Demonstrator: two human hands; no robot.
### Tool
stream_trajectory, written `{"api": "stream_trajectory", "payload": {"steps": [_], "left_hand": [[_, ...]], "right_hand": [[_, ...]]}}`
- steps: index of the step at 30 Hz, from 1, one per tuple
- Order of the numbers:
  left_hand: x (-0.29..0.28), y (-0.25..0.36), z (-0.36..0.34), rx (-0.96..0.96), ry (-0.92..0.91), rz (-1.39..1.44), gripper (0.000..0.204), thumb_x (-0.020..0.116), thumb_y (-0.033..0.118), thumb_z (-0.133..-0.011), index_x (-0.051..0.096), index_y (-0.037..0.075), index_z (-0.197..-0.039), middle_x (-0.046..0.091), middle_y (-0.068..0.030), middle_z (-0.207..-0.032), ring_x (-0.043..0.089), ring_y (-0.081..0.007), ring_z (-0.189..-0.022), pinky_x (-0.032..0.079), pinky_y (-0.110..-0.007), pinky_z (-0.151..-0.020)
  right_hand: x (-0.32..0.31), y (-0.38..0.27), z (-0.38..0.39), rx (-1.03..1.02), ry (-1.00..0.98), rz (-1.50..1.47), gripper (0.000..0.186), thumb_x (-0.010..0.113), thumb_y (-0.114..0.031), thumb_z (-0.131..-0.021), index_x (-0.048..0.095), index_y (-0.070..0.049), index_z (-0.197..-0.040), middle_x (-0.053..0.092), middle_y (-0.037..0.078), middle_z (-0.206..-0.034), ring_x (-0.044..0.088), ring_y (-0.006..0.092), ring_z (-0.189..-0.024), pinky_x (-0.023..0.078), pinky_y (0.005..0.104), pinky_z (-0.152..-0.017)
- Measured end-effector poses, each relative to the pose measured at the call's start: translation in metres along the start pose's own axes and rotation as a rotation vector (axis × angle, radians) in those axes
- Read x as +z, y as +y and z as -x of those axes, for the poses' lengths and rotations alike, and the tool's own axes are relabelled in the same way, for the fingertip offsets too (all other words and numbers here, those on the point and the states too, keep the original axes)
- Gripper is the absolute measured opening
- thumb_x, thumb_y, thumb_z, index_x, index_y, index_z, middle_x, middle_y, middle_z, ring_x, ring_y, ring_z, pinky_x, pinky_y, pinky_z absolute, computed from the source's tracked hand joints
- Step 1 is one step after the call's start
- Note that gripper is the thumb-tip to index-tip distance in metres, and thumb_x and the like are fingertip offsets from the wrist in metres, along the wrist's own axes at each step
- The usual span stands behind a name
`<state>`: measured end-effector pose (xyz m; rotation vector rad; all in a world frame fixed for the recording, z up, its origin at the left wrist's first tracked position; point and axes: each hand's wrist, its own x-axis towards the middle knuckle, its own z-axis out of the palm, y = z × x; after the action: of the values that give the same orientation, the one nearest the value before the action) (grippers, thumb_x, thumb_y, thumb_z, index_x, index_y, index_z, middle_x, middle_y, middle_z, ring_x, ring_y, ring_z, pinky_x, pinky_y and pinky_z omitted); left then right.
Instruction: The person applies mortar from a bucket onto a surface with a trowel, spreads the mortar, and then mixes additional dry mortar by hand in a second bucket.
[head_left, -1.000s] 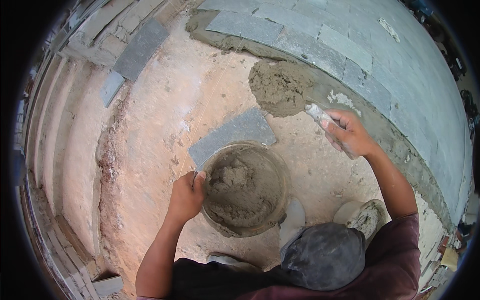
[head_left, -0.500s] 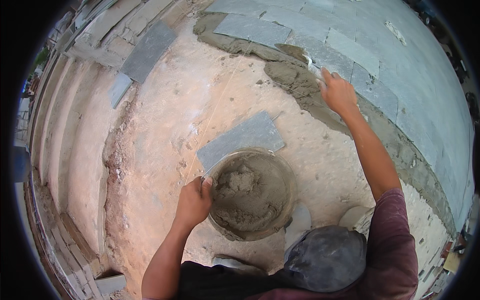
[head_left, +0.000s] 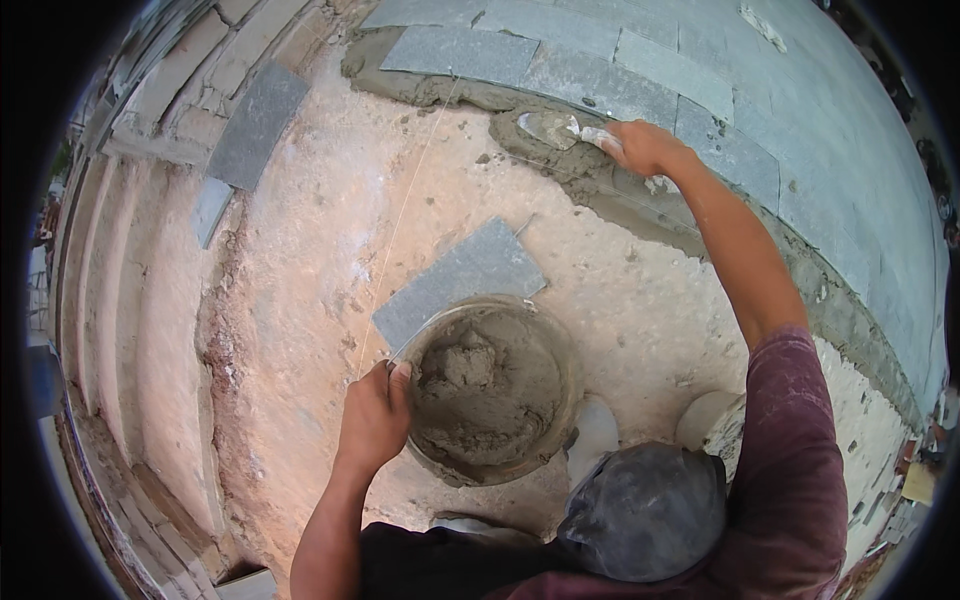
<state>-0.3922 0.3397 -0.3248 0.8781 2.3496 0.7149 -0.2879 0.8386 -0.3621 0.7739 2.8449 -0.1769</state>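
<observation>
While the left hand (head_left: 378, 408) keeps to the near-left rim of a round bucket (head_left: 568, 402), its fingers are curled closed around the thin wire handle (head_left: 404, 348), thumb on top. Bucket stands upright on the rough, pinkish-tan floor (head_left: 310, 350), partly filled with wet grey mortar (head_left: 482, 375), which rises to a lump toward the far side. Right hand (head_left: 643, 148) is extended far forward, fingers wrapped closed about the pale, mortar-smeared grip of a trowel (head_left: 549, 128); blade points left and lies over the spread mortar bed (head_left: 575, 172) on the floor. Depth of blade contact: cannot tell. The bed runs along the near edge of the laid grey paving (head_left: 615, 80). One loose slate tile (head_left: 460, 278) lies flat just beyond the bucket, its near edge partly behind the rim. A thin string line (head_left: 402, 215) crosses the floor left of this tile. Farther left, a darker tile (head_left: 258, 125) and a smaller, lighter piece (head_left: 211, 207) lie end to end, near the curved-looking steps (head_left: 105, 310). Right sleeve (head_left: 790, 430): maroon, dusty.
</observation>
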Motion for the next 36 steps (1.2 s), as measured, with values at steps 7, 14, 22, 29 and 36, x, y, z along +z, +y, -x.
{"api": "stream_trajectory", "payload": {"steps": [7,14,22,29,36], "left_hand": [[-0.001,-0.007,0.006,-0.097,-0.008,-0.052,0.037,0.05,0.025,-0.106,0.059,-0.006,-0.087,0.062,-0.0303,-0.074,0.062,-0.052,-0.074,0.047,-0.053,-0.065],[-0.003,0.0,-0.002,-0.123,-0.071,0.024,0.038,0.048,0.026,-0.107,0.06,-0.007,-0.091,0.062,-0.0291,-0.074,0.063,-0.0498,-0.073,0.047,-0.051,-0.066],[-0.002,-0.009,-0.003,-0.068,-0.037,-0.037,0.041,0.047,0.028,-0.108,0.06,-0.007,-0.093,0.062,-0.0295,-0.076,0.062,-0.0505,-0.074,0.047,-0.05,-0.065],[-0.003,-0.003,-0.003,-0.086,-0.046,-0.031,0.04,0.046,0.027,-0.108,0.06,-0.008,-0.093,0.062,-0.0303,-0.076,0.062,-0.0518,-0.076,0.047,-0.051,-0.066],[-0.004,0.005,-0.008,-0.054,-0.066,-0.03,0.037,0.048,0.026,-0.107,0.06,-0.007,-0.094,0.062,-0.0303,-0.075,0.063,-0.0516,-0.076,0.047,-0.051,-0.066]], "right_hand": [[-0.001,0.026,0.058,0.191,-0.14,-0.486,0.053,0.048,-0.046,-0.104,0.062,0.003,-0.12,0.067,0.028,-0.114,0.062,0.0447,-0.106,0.049,0.0493,-0.093],[0.038,0.069,0.059,0.003,-0.044,-0.23,0.051,0.046,-0.042,-0.106,0.063,0.005,-0.116,0.067,0.029,-0.111,0.063,0.0441,-0.103,0.048,0.0493,-0.093],[0.017,0.072,0.086,-0.038,-0.028,-0.219,0.056,0.045,-0.047,-0.106,0.06,0.004,-0.124,0.068,0.024,-0.099,0.066,0.0372,-0.095,0.053,0.0477,-0.082],[0.01,0.038,0.071,0.224,-0.126,-0.583,0.055,0.044,-0.047,-0.107,0.058,0.005,-0.109,0.062,0.013,-0.075,0.061,0.0235,-0.053,0.049,0.0445,-0.052],[0.045,0.025,0.026,0.087,-0.158,-0.428,0.055,0.04,-0.047,-0.107,0.058,0.005,-0.113,0.067,0.021,-0.093,0.067,0.0312,-0.079,0.052,0.0479,-0.075]]}}
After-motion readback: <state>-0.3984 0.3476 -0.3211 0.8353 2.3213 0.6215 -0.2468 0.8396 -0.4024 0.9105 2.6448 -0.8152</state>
